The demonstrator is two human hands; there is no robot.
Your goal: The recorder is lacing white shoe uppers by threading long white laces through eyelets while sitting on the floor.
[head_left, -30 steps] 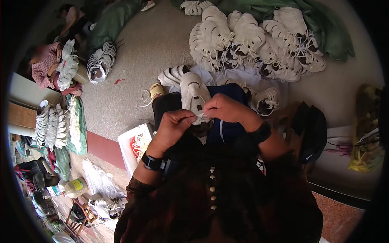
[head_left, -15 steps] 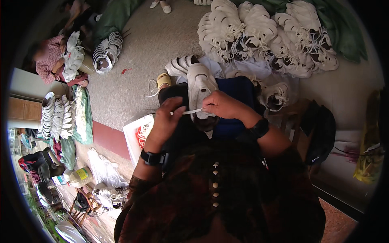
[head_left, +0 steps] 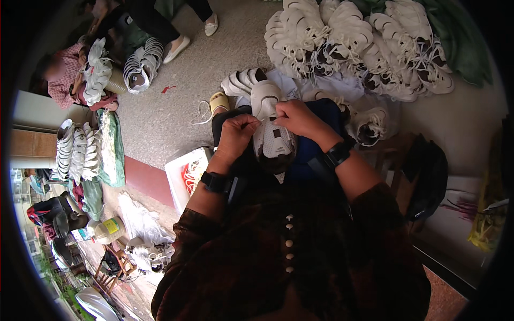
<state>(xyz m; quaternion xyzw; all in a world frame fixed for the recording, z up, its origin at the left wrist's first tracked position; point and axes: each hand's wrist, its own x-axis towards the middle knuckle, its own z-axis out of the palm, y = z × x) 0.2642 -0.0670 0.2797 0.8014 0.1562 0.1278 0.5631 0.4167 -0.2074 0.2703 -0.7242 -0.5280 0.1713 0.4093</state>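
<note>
A white shoe upper [head_left: 275, 140] with a perforated toe lies across my lap, its toe pointing toward me. My left hand [head_left: 239, 135] is closed in a pinch at the left side of the upper, with a thin white shoelace at its fingertips. At the upper's other side, my right hand [head_left: 297, 119] has thumb and finger pressed together on the lace, close to the lacing area. Most of the lace is hidden by fingers and the white upper. Just beyond lies a stack of white uppers [head_left: 242, 83].
A large pile of laced white uppers [head_left: 342, 43] lies at the far right. On my left stands a white container [head_left: 174, 170] with red and white laces. Farther left are more stacked uppers [head_left: 79, 147], a plastic jug [head_left: 108, 231] and a seated person [head_left: 63, 80].
The lace stretched between my hands has shortened from view. Both hands moved away from me along the upper, and its toe shows more. A walking person's legs entered at the top left.
</note>
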